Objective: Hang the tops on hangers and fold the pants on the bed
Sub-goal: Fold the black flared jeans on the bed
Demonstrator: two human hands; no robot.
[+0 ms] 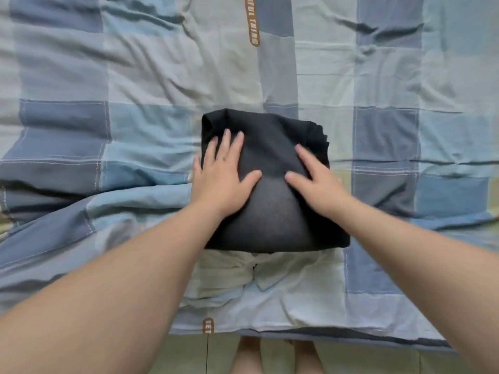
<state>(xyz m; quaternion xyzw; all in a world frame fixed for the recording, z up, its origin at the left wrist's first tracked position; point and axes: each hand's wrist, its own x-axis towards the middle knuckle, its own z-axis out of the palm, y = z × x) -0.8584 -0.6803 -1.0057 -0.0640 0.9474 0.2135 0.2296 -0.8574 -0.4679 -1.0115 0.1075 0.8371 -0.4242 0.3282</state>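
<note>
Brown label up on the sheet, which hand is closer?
Left. The left hand lies on the folded pants almost straight below the brown label; the right hand lies farther right.

Pants: inner folds hidden; we see the top only in part, under the left hand and right hand.
Right hand: outer fingers blurred.
Bed: cut off at the top, left and right.
Label: upper end cut off; we read only "THING".
Pale cloth: far part under the pants; we cannot tell its kind.
Legs: cut off at the bottom edge.
</note>
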